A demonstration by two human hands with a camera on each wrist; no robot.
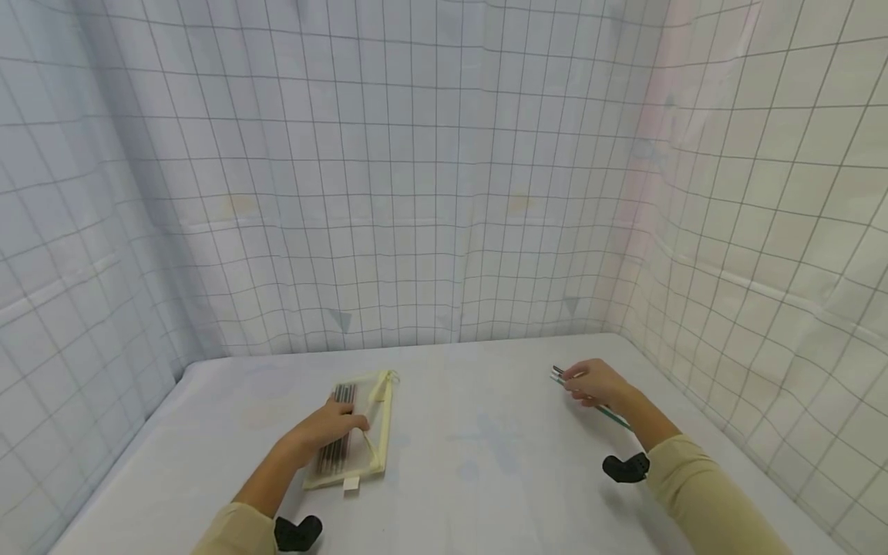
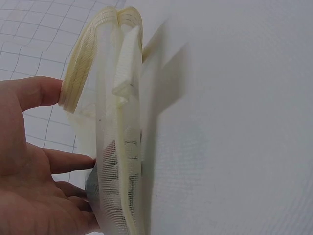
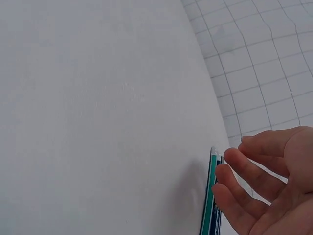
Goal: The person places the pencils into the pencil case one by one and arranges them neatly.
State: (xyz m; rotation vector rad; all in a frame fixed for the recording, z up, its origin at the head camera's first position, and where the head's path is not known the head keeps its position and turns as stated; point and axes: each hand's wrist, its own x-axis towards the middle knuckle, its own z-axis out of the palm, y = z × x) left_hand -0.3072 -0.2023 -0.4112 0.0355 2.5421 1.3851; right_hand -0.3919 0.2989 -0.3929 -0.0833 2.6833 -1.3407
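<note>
A cream mesh zip pouch lies at the left of the table with several pencils inside. My left hand rests on it, fingers spread over the pencils. In the left wrist view, the thumb touches the cream zipper edge, and the index fingertip meets the mesh. At the right, a few slim pencils lie on the table, one green and another dark blue. My right hand is over them, fingers loosely bent with the tips at the pencils; no firm grip shows.
A white cloth covers the table. Gridded white curtains enclose the back and both sides. A small white tab sticks out from the pouch's near edge. Black wrist devices sit below both sleeves.
</note>
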